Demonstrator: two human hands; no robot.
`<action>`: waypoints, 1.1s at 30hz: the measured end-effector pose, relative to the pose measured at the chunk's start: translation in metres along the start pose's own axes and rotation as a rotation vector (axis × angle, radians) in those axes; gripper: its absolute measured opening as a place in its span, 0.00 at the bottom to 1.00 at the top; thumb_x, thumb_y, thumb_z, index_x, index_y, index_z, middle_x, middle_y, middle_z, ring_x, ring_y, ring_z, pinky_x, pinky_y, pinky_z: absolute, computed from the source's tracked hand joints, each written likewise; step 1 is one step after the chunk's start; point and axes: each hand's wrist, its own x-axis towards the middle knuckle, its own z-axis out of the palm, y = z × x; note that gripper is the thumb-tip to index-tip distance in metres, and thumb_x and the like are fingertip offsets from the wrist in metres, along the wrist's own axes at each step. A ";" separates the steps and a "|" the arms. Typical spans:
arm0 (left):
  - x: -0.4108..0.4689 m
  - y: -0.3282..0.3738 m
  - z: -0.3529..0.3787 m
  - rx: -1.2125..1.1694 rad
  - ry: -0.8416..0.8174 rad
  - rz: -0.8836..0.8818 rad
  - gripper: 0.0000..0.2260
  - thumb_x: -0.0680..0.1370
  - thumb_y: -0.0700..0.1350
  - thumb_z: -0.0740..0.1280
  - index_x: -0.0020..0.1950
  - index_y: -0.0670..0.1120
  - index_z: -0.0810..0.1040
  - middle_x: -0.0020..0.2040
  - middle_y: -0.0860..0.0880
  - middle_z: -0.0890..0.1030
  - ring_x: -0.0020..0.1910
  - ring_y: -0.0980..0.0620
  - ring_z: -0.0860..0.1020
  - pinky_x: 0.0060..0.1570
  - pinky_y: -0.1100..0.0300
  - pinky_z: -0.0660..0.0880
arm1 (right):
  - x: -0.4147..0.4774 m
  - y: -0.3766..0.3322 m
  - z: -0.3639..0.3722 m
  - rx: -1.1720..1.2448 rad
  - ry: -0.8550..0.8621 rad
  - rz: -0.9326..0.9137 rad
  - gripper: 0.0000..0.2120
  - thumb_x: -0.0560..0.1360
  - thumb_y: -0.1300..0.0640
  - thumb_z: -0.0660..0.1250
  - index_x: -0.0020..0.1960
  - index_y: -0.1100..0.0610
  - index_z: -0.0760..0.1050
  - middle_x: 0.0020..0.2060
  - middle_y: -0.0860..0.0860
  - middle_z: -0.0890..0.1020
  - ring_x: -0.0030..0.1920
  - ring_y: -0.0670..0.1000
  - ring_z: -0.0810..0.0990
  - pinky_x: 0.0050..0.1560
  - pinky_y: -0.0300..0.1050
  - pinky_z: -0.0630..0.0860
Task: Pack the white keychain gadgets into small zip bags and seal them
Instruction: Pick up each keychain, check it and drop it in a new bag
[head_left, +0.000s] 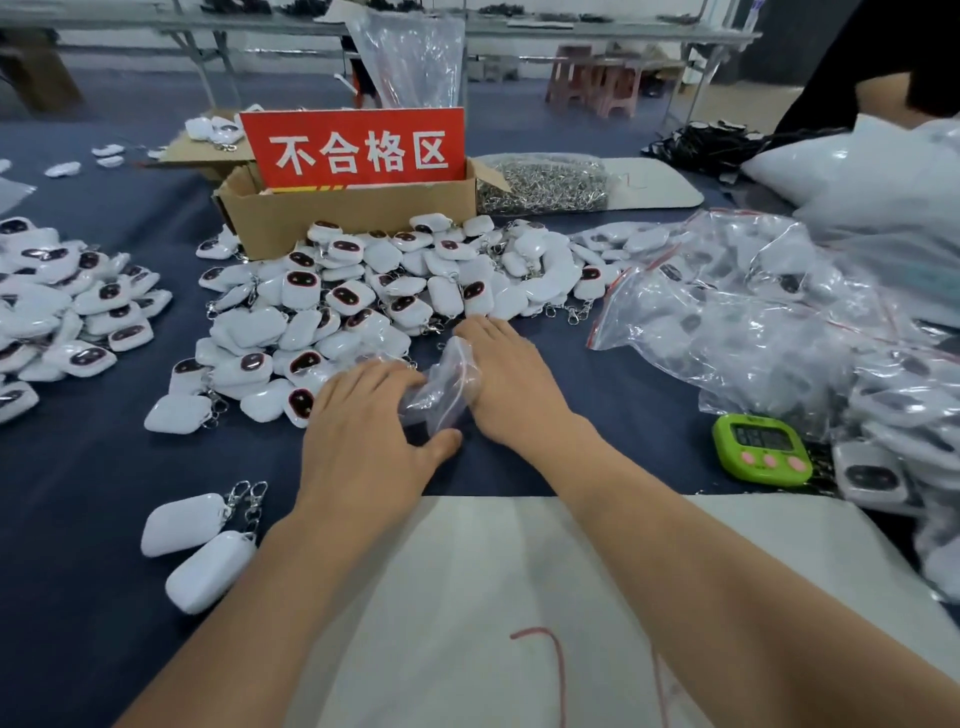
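Dark blue table (623, 395) under heaps of white keychain gadgets (363, 291), cardboard box (353, 213), green timer (761, 449), zip bags (727, 312).

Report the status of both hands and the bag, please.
Left hand grips zip bag. Right hand flat against it, fingers straight. Bag contents unclear. Gadget pile just ahead, nothing blocking.

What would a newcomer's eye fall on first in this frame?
The red sign with white characters, standing in the cardboard box at the far middle, and the heap of white keychain gadgets spilled before it. Nearer, the left hand grips a small zip bag while the right hand lies flat beside it, fingers toward the heap; a green timer sits at right.
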 end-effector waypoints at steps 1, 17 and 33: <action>0.000 0.000 -0.001 -0.012 0.001 -0.011 0.25 0.69 0.63 0.76 0.61 0.52 0.78 0.61 0.56 0.78 0.65 0.53 0.72 0.70 0.58 0.59 | -0.005 -0.003 -0.002 0.059 0.020 0.029 0.15 0.73 0.66 0.67 0.57 0.55 0.71 0.56 0.50 0.76 0.60 0.55 0.73 0.55 0.48 0.70; -0.008 0.024 -0.009 -0.050 0.097 0.026 0.42 0.67 0.62 0.77 0.77 0.50 0.67 0.74 0.48 0.72 0.75 0.47 0.64 0.74 0.51 0.58 | -0.078 -0.007 -0.046 0.934 0.267 0.513 0.19 0.79 0.71 0.59 0.54 0.52 0.82 0.52 0.48 0.86 0.53 0.50 0.85 0.50 0.44 0.84; -0.030 0.054 -0.006 -0.514 0.048 0.020 0.05 0.76 0.54 0.68 0.45 0.58 0.83 0.38 0.62 0.80 0.37 0.60 0.77 0.41 0.69 0.70 | -0.087 -0.018 -0.062 1.375 0.345 0.560 0.11 0.76 0.72 0.68 0.45 0.56 0.79 0.48 0.52 0.88 0.47 0.55 0.82 0.53 0.55 0.78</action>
